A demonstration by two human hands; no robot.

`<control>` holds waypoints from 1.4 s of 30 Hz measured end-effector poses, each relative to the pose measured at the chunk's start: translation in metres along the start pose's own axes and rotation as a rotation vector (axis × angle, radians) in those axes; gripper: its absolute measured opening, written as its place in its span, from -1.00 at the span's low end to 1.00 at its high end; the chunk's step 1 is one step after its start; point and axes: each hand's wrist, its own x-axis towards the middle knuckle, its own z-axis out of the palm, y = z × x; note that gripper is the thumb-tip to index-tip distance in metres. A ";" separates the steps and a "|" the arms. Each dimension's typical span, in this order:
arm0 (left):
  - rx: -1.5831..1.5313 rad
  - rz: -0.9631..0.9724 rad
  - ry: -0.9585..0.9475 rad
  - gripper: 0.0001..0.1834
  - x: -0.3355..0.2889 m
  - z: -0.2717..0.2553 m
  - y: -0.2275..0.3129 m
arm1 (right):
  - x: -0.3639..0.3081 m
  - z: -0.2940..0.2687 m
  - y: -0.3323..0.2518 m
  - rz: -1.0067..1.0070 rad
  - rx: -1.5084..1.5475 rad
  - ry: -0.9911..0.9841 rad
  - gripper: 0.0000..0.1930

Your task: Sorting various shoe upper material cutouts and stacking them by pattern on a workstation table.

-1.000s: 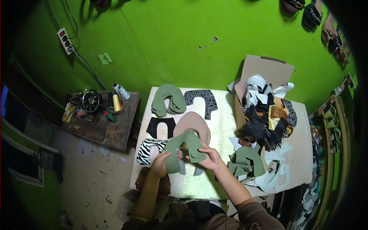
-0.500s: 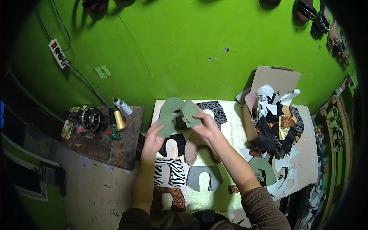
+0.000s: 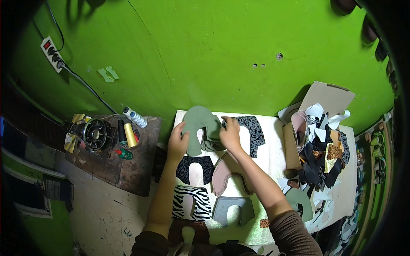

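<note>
A stack of green U-shaped cut pieces [image 3: 197, 114], like shoe-upper parts, is between my hands at the far left of the white table. My left hand [image 3: 177, 144] grips its left edge with curled fingers. On the right leg, where several layers fan out, my right hand [image 3: 230, 135] closes. Beside that hand lies a black piece with grey crackle pattern [image 3: 257, 135]. Nearer are a similar black patterned piece [image 3: 183, 170], pinkish-beige pieces [image 3: 220, 181], zebra-striped pieces [image 3: 202, 205], a grey stack [image 3: 246, 212] and brown spotted pieces [image 3: 200, 230].
On the right, a cardboard box [image 3: 292, 147] overflows with scraps [image 3: 318, 155]. Green offcuts [image 3: 301, 200] and pale offcuts [image 3: 322, 209] lie before it. A dark wooden sewing table [image 3: 136, 170] at left bears a machine handwheel [image 3: 96, 135] and thread cones [image 3: 130, 134]. The green wall [image 3: 213, 64] stands behind.
The green stack has gone from being held up with its right leg folded over to lying flatter and squarer. My right hand has shifted to its right edge. The view has shifted slightly.
</note>
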 end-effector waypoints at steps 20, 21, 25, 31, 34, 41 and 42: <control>1.280 0.500 -0.119 -0.68 -0.058 0.021 -0.052 | -0.068 -0.014 0.022 -0.204 -0.190 -0.620 -0.51; 1.207 0.455 -0.154 -0.70 -0.071 0.025 -0.043 | -0.078 -0.030 0.027 -0.203 -0.189 -0.615 -0.51; 1.005 0.509 -0.166 -0.77 -0.123 0.045 -0.009 | -0.129 -0.087 0.029 -0.225 0.137 -0.543 -0.63; 0.789 0.554 -0.386 -0.82 -0.217 0.099 0.022 | -0.203 -0.133 0.062 -0.185 0.151 -0.444 -0.66; 0.711 0.499 -0.444 -0.85 -0.251 0.125 0.031 | -0.238 -0.153 0.076 -0.075 0.227 -0.402 -0.66; 0.558 0.367 -0.512 -0.80 -0.318 0.182 0.045 | -0.292 -0.224 0.112 -0.040 0.202 -0.298 -0.71; 0.551 0.364 -0.508 -0.80 -0.326 0.188 0.044 | -0.298 -0.235 0.117 -0.025 0.210 -0.296 -0.72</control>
